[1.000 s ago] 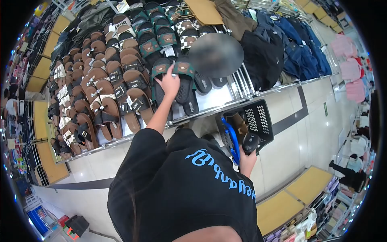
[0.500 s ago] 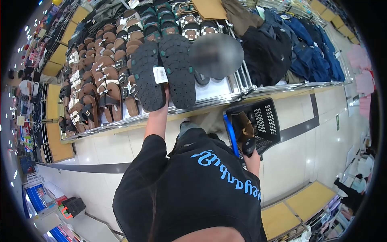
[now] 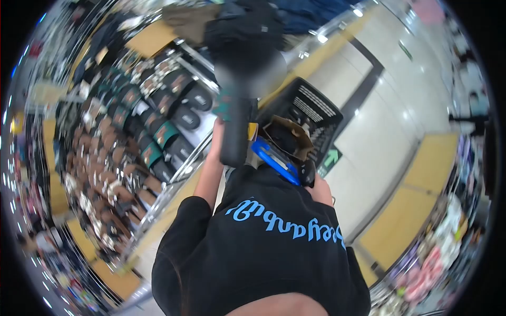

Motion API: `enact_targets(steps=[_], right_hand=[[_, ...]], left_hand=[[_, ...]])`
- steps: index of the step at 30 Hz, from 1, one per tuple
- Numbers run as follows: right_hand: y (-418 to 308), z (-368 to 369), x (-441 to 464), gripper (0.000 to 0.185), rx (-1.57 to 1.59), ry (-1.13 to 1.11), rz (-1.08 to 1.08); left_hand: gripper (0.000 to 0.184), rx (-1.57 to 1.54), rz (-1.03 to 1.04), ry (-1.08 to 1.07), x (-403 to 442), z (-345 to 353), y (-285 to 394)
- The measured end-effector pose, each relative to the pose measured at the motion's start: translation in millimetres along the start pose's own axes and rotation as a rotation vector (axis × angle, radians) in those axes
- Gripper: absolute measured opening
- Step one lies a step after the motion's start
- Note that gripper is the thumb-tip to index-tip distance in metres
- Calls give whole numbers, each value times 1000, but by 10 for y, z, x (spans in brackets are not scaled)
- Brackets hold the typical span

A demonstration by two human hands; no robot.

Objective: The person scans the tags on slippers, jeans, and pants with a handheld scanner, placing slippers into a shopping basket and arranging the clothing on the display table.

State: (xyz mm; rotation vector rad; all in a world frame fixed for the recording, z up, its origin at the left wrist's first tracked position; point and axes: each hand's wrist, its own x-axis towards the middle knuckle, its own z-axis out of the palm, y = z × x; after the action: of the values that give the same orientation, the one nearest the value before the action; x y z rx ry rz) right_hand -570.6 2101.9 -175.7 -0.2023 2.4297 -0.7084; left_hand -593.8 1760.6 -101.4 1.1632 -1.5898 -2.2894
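My left hand (image 3: 216, 129) is closed on a pair of black slides (image 3: 235, 139) with green on the straps. They are turned edge-on in front of my chest, and most of my fingers are hidden. My right hand (image 3: 319, 190) is wrapped round a dark rounded piece (image 3: 307, 173) beside the shopping basket; whether it is the basket's pull grip, I cannot tell. The black shopping basket (image 3: 331, 111) stands on the floor ahead. Its blue handle (image 3: 275, 162) lies across the near side. Inside sits an open brown paper bag (image 3: 301, 150) with something dark in it.
A chrome-edged display (image 3: 176, 174) on the left carries rows of sandals (image 3: 113, 163) and black-and-green slides (image 3: 166, 136). Dark folded clothes (image 3: 240, 26) lie at the top. A low yellowish stand (image 3: 416, 184) runs along the right side of the tiled floor (image 3: 392, 105).
My view has turned to the right. The slides have come off the front of the display, nearer the basket, and rotated from soles-facing to edge-on. Both hands keep their hold.
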Motion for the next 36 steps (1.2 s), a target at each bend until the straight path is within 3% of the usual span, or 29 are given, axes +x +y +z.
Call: enact_targets(steps=[1, 2, 3, 5, 7, 10, 12, 15, 17, 19, 22, 25, 26, 29, 31, 34, 36], right_hand=[[6, -7, -54, 44, 24, 2, 41], [10, -31, -102, 45, 95, -11, 47], [39, -16, -126, 45, 143, -12, 71], [101, -7, -165, 46, 229, -20, 104], [150, 23, -198, 47, 310, -7, 117], [187, 52, -174, 44, 450, 90, 73], [191, 13, -80, 40, 772, 152, 218], [313, -24, 248, 35, 1294, 319, 259], [271, -236, 511, 29, 1300, 485, 134], [462, -287, 840, 31, 1184, 378, 154], [571, -399, 1139, 31, 1235, 43, 394], [700, -289, 1454, 40, 1470, -48, 359], [721, -240, 1544, 38, 1482, 37, 320], [694, -332, 1818, 38, 1505, 198, 339], [920, -127, 2204, 34, 1419, 369, 404], [1102, -76, 2439, 26, 1115, 579, 525], [1245, -50, 2458, 23, 1222, 409, 546]], left_hand=[[25, 233, 83, -54, 123, 191, -91], [32, 387, 365, -162, 345, 306, -349], [42, 688, 402, -171, 383, 507, -399], [41, 1033, 427, -386, 464, 950, -485], [32, 1152, 572, -590, 594, 1280, -750], [32, 1264, 620, -887, 867, 1621, -1113], [33, 1297, 624, -1063, 996, 1786, -1320], [34, 1394, 601, -1195, 932, 1961, -1394], [37, 1396, 622, -1261, 867, 1989, -1449], [39, 1315, 667, -1216, 872, 1931, -1552], [41, 1271, 603, -1198, 975, 1897, -1589], [42, 1275, 554, -1224, 1167, 1977, -1561], [42, 1266, 569, -1191, 1244, 2039, -1560], [64, 1590, 782, -1155, 1576, 2290, -1673], [72, 1665, 877, -950, 1736, 2522, -1735], [63, 1163, 722, -925, 1696, 2781, -1494], [52, 1039, 675, -936, 1584, 2702, -1326]])
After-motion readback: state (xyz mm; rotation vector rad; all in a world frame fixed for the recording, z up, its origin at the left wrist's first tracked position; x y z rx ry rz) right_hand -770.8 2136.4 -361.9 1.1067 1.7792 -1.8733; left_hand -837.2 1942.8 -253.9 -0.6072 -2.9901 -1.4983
